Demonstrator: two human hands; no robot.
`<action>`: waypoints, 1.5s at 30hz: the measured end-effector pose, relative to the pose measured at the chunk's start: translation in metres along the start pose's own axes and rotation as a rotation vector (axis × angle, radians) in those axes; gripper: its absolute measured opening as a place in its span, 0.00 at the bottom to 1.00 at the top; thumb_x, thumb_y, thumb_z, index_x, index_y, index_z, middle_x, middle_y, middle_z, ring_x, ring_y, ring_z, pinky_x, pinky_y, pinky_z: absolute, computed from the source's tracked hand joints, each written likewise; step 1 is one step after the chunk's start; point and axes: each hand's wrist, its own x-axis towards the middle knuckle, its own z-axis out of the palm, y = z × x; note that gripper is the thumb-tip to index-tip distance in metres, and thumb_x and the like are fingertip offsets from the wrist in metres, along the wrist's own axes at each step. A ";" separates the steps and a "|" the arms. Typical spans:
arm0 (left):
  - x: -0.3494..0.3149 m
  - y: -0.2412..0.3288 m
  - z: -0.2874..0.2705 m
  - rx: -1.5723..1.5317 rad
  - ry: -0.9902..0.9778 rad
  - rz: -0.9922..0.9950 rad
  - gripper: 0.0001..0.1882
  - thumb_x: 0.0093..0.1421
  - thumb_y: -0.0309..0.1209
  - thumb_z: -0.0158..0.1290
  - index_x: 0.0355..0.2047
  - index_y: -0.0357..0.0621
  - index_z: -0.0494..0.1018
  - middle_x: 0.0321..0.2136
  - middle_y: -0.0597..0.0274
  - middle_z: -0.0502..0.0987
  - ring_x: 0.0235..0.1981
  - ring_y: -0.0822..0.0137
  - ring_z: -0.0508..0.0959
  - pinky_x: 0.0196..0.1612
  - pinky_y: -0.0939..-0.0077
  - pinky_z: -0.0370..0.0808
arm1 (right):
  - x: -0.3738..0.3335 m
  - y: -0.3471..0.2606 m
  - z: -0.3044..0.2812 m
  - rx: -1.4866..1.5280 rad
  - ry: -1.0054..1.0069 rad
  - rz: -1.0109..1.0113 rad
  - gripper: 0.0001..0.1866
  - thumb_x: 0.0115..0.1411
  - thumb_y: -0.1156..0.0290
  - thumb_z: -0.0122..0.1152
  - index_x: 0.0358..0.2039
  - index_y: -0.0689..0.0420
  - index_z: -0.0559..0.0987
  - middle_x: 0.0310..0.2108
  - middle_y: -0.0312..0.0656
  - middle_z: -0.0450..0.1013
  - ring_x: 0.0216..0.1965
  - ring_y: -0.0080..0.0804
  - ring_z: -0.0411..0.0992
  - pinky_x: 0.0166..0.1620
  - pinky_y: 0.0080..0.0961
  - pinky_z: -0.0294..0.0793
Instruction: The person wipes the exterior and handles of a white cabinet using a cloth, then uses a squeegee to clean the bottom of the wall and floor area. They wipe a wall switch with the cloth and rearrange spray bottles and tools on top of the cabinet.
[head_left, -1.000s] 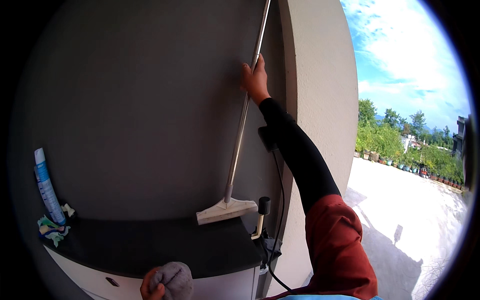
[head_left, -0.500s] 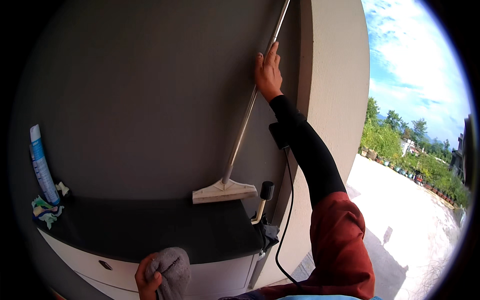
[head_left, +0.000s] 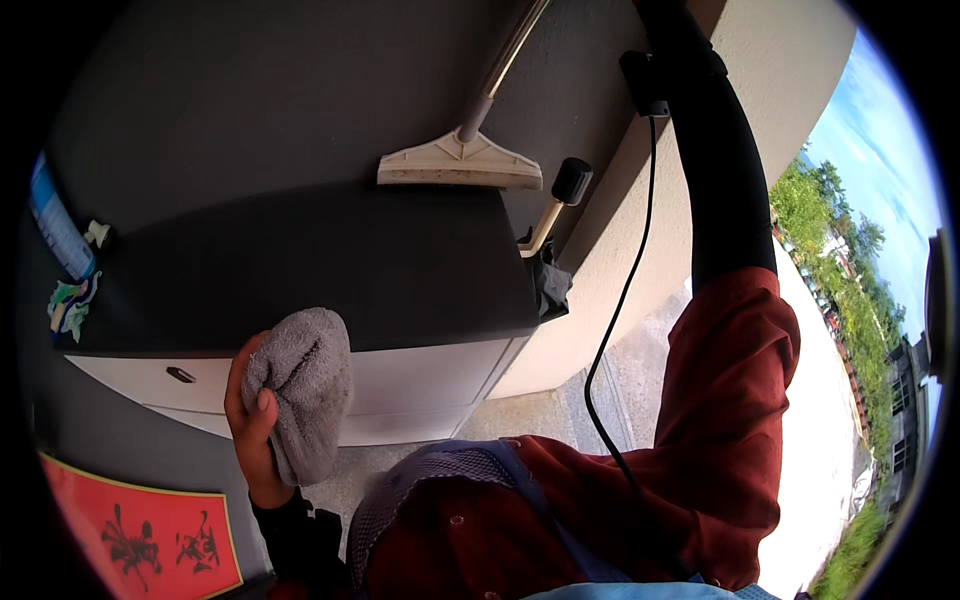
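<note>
My left hand (head_left: 258, 440) is closed around a folded grey cloth (head_left: 318, 390), held in front of the cabinet's front edge. A cream squeegee (head_left: 462, 160) with a metal pole leans against the dark wall, its blade resting at the back of the black cabinet top (head_left: 300, 260). The pole runs up out of the picture. My right arm (head_left: 715, 160), in a black sleeve cover and red sleeve, reaches up past the top edge, so its hand is out of sight.
A blue and white tube-shaped package (head_left: 60, 220) and a crumpled colourful wrapper (head_left: 72, 305) are at the left. An umbrella with a hooked handle (head_left: 545, 225) hangs by the cabinet's right end. A black cable (head_left: 600, 360) trails from my right arm. A red panel (head_left: 140, 535) shows low left.
The view has tipped downward, so the squeegee and cabinet sit higher. My right hand has left the picture at the top. My left hand still holds the cloth, now showing more fully.
</note>
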 end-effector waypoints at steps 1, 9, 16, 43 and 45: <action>-0.001 0.001 0.001 -0.005 0.000 0.002 0.37 0.56 0.38 0.59 0.62 0.32 0.63 0.54 0.46 0.72 0.55 0.54 0.74 0.61 0.61 0.69 | -0.003 0.000 0.001 0.010 0.011 0.009 0.40 0.66 0.48 0.52 0.70 0.58 0.53 0.55 0.61 0.67 0.53 0.62 0.70 0.55 0.52 0.69; -0.006 -0.004 -0.003 -0.018 0.016 0.022 0.36 0.58 0.37 0.56 0.63 0.30 0.61 0.56 0.46 0.70 0.57 0.55 0.72 0.63 0.62 0.66 | -0.031 -0.017 -0.028 0.041 -0.036 0.030 0.40 0.65 0.47 0.55 0.70 0.53 0.55 0.53 0.55 0.69 0.52 0.57 0.71 0.54 0.49 0.71; -0.014 -0.006 0.008 -0.025 0.091 0.042 0.34 0.62 0.38 0.52 0.63 0.30 0.60 0.56 0.46 0.70 0.57 0.54 0.72 0.63 0.62 0.66 | -0.093 -0.039 -0.096 0.279 -0.089 -0.094 0.30 0.68 0.58 0.57 0.66 0.53 0.62 0.48 0.43 0.70 0.45 0.32 0.72 0.44 0.33 0.76; -0.181 -0.018 0.079 0.272 0.378 0.004 0.37 0.54 0.33 0.53 0.63 0.29 0.61 0.57 0.45 0.70 0.59 0.55 0.71 0.64 0.62 0.63 | -0.446 -0.212 -0.266 1.790 -1.018 0.238 0.37 0.53 0.63 0.73 0.61 0.52 0.67 0.57 0.47 0.58 0.60 0.47 0.61 0.58 0.38 0.68; -0.201 -0.017 0.081 0.330 0.442 -0.029 0.35 0.56 0.30 0.52 0.64 0.30 0.60 0.58 0.46 0.69 0.59 0.57 0.71 0.65 0.63 0.63 | -0.465 -0.224 -0.278 1.848 -1.189 0.285 0.47 0.56 0.55 0.71 0.70 0.46 0.54 0.67 0.47 0.48 0.67 0.47 0.53 0.63 0.47 0.63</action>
